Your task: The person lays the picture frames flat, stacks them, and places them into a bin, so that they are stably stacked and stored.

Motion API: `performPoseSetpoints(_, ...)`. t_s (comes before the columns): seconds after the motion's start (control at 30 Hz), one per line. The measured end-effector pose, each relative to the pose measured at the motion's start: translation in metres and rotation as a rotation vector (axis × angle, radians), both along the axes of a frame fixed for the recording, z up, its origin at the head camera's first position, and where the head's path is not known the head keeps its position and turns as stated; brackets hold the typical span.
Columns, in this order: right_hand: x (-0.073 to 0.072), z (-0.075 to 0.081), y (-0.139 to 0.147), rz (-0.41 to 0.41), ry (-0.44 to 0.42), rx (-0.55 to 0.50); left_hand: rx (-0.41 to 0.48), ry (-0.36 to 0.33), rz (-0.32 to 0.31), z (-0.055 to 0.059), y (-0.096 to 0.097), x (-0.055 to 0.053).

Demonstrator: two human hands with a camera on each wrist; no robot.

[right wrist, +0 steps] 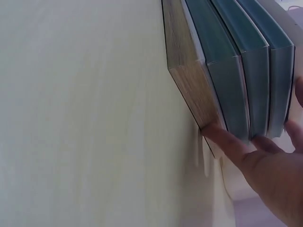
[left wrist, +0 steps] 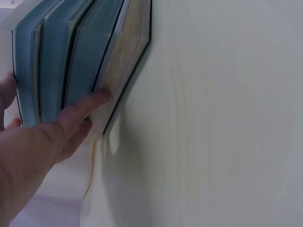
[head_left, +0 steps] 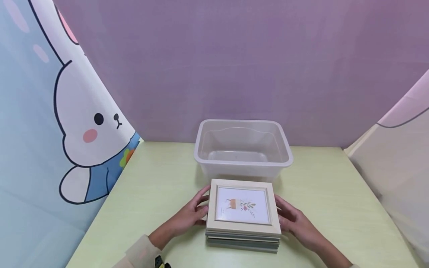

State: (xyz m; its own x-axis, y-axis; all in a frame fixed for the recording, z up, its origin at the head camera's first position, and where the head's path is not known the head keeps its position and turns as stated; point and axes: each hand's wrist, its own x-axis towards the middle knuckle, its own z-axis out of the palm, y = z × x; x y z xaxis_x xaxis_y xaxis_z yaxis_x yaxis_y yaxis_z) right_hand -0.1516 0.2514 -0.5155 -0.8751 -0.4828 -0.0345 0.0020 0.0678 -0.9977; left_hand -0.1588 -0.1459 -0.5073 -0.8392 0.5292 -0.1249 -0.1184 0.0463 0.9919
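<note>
A stack of several picture frames (head_left: 242, 227) lies on the table in the head view. Its cream top frame (head_left: 212, 210) holds a print of a plant on an orange stand. Bluish-green frames (left wrist: 54, 61) make up the middle, and a wood-grain frame (right wrist: 194, 90) lies lowest. My left hand (head_left: 187, 219) touches the stack's left side with spread fingers, the thumb near the top. On the opposite side my right hand (head_left: 299, 225) touches the edges likewise, fingers reaching down to the lowest frame. Some fingertips are hidden behind the stack in the head view.
Just behind the stack stands a pale plastic bin (head_left: 242, 170) with nothing seen inside. The light green-yellow table (head_left: 161, 167) meets a purple cloth backdrop (head_left: 214, 74). Cloth with a rabbit print (head_left: 83, 130) hangs at left, and a pale cloth (head_left: 395, 167) at right.
</note>
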Motion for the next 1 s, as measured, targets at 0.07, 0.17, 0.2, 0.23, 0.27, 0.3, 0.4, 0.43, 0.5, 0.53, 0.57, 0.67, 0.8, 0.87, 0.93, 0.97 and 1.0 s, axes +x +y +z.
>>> performPoseSetpoints(0.07,0.002,0.0,0.001,0.025,0.006,-0.03,0.014,-0.009,0.0,0.0,0.0,0.001)
performPoseSetpoints(0.17,0.003,-0.001,0.003,0.065,0.003,-0.076,0.041,-0.029,0.003,0.001,0.001,0.002)
performPoseSetpoints(0.2,0.003,-0.001,0.003,0.077,0.003,-0.085,0.049,-0.037,0.006,0.001,0.002,0.003)
performPoseSetpoints(0.23,0.003,-0.001,0.003,0.086,0.0,-0.093,0.058,-0.042,0.009,0.001,0.002,0.003)
performPoseSetpoints(0.27,0.002,-0.001,0.003,0.092,-0.006,-0.1,0.068,-0.046,0.012,0.001,0.003,0.003)
performPoseSetpoints(0.3,0.002,-0.001,0.003,0.093,-0.013,-0.104,0.075,-0.052,0.018,0.002,0.003,0.003)
performPoseSetpoints(0.4,0.001,-0.001,0.001,0.085,-0.044,-0.115,0.091,-0.059,0.033,0.003,0.005,0.004)
performPoseSetpoints(0.43,0.001,-0.001,0.001,0.082,-0.054,-0.116,0.095,-0.059,0.036,0.004,0.006,0.004)
performPoseSetpoints(0.5,0.001,0.0,0.001,0.073,-0.078,-0.121,0.097,-0.06,0.043,0.007,0.006,0.005)
performPoseSetpoints(0.53,0.002,0.001,0.001,0.071,-0.084,-0.12,0.097,-0.061,0.045,0.009,0.007,0.006)
performPoseSetpoints(0.57,0.003,0.002,0.002,0.07,-0.09,-0.121,0.095,-0.062,0.046,0.011,0.007,0.006)
performPoseSetpoints(0.67,0.006,0.007,0.003,0.069,-0.106,-0.128,0.088,-0.063,0.052,0.021,0.008,0.009)
performPoseSetpoints(0.8,0.011,0.021,0.004,0.077,-0.104,-0.139,0.087,-0.063,0.058,0.036,0.01,0.014)
performPoseSetpoints(0.87,0.014,0.031,0.005,0.087,-0.098,-0.151,0.091,-0.063,0.063,0.044,0.01,0.017)
performPoseSetpoints(0.93,0.016,0.043,0.005,0.102,-0.084,-0.166,0.099,-0.061,0.066,0.053,0.01,0.02)
performPoseSetpoints(0.97,0.016,0.049,0.006,0.111,-0.074,-0.174,0.103,-0.061,0.068,0.059,0.011,0.022)
performPoseSetpoints(1.0,0.017,0.056,0.007,0.122,-0.062,-0.182,0.108,-0.06,0.071,0.064,0.011,0.023)
